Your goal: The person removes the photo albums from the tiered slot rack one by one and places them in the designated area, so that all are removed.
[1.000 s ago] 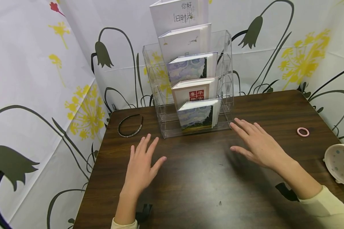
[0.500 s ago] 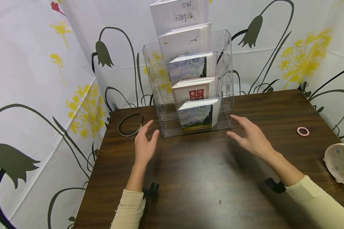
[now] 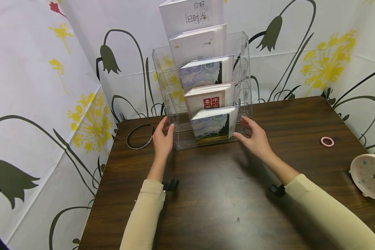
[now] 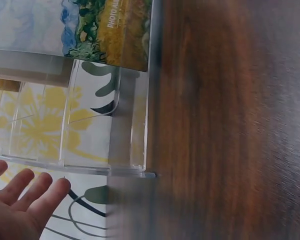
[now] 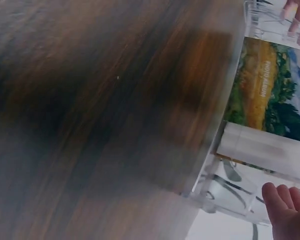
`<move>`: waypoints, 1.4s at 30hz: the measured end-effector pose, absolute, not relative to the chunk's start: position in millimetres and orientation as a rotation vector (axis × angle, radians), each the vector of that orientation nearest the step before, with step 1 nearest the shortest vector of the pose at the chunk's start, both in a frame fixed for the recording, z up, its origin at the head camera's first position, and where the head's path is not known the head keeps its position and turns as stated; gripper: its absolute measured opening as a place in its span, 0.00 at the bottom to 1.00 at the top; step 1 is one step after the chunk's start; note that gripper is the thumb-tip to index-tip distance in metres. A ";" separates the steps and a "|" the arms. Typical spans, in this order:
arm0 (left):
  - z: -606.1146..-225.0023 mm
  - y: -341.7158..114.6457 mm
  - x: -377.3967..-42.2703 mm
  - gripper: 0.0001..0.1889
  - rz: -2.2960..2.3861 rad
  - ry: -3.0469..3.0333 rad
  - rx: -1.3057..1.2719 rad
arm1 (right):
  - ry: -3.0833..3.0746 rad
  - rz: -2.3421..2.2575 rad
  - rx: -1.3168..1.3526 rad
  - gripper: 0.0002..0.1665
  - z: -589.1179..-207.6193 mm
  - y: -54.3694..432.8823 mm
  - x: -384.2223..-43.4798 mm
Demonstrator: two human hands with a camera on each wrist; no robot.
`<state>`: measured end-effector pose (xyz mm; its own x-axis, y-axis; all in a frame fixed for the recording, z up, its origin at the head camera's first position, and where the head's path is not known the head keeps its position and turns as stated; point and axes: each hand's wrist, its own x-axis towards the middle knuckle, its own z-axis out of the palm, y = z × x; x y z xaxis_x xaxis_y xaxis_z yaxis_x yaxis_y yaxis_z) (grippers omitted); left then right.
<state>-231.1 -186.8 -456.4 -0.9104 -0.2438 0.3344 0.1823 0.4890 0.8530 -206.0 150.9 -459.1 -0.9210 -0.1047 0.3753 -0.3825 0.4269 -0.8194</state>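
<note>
A clear acrylic tiered rack (image 3: 187, 143) stands at the back of the table with several photo albums in its tiers. The lowest, a painted-landscape photo album (image 3: 210, 125), leans in the front tier. My left hand (image 3: 163, 140) is at the rack's left side, thumb apart from the fingers. In the left wrist view its fingers (image 4: 35, 192) lie just outside the rack's side edge. My right hand (image 3: 254, 138) is at the right front corner, its thumb overlapping the front lip. The right wrist view shows its fingertips (image 5: 280, 192) close beside the rack's side panel.
A black headband (image 3: 140, 147) lies left of the rack, close to my left hand. On the right are a pink ring (image 3: 322, 141) and a round alarm clock (image 3: 370, 177). Flower-print cloth (image 3: 81, 62) hangs behind and left of the dark wooden table (image 3: 212, 194).
Both hands have moved forward and inward, from above the table up to the two sides of the rack. The rack and albums keep their places on the table.
</note>
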 end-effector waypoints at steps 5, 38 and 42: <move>-452.2 -184.8 -242.0 0.22 -1.418 -2.301 0.119 | -2.388 1.525 0.357 0.44 -462.3 140.2 -216.4; -442.2 -185.3 -245.9 0.22 -1.859 -2.183 0.312 | -2.491 1.630 0.287 0.27 -467.3 126.0 -248.6; -442.4 -185.7 -247.2 0.22 -1.856 -2.207 0.343 | -2.461 1.667 0.318 0.24 -468.0 126.1 -249.6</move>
